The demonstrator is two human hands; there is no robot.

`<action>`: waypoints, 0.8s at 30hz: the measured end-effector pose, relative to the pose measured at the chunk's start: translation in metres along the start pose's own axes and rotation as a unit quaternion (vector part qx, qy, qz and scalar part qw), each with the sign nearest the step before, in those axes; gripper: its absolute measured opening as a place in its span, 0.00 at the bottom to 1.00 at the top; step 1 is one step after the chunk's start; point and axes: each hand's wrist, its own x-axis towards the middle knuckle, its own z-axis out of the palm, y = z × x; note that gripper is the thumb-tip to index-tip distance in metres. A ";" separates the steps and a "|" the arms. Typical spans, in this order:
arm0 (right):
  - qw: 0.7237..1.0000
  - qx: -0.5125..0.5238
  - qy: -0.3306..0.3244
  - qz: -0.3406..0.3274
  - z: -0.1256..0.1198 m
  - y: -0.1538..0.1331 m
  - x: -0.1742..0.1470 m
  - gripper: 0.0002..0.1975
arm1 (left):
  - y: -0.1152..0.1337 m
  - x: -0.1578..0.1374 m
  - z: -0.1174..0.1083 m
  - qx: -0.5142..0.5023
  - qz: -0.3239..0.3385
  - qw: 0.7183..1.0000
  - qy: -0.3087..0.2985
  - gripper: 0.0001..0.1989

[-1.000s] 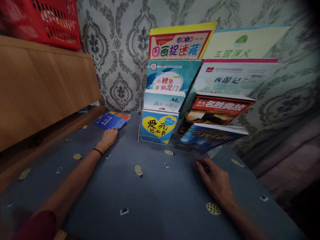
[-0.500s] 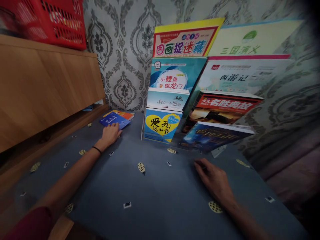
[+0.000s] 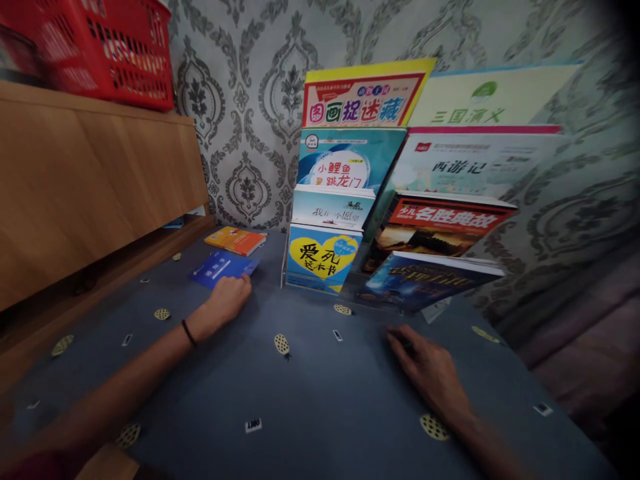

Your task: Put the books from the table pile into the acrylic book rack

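Note:
My left hand [image 3: 227,300] is closed on the right edge of a thin blue book [image 3: 216,268], which lies on the cloth-covered table; the fingertips are partly hidden. Just behind that book lies an orange book [image 3: 235,240]. My right hand [image 3: 427,367] rests on the table at the right, fingers loosely curled with a gap at the thumb and nothing visible in it. Beyond the hands stands a tiered rack of upright books, among them a blue one with a yellow heart [image 3: 320,263] at the lower left and a dark blue one [image 3: 425,280] at the lower right.
A dark blue-grey tablecloth [image 3: 310,393] with pineapple prints covers the table. At the left is a wooden cabinet [image 3: 100,187] bearing a red plastic basket [image 3: 115,53]. Patterned wallpaper [image 3: 250,100] rises behind, and a pinkish fabric [image 3: 585,360] hangs at the right.
My left hand has drawn the blue book toward me, off the orange book, which now shows more fully. The right hand stays nearly in place. The view has tilted slightly.

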 end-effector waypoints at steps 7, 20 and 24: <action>1.000 -0.015 -0.019 0.014 0.001 -0.002 -0.001 0.12 | 0.104 -0.081 -0.030 -0.048 0.247 0.967 -0.043 0.26; 0.989 0.032 -0.055 -0.132 0.032 -0.057 -0.006 0.12 | 0.053 -0.038 0.011 -0.084 0.138 0.986 0.034 0.13; 0.969 0.090 -0.130 -0.190 0.058 -0.094 0.007 0.16 | 0.047 -0.039 0.031 -0.065 0.133 0.988 0.034 0.17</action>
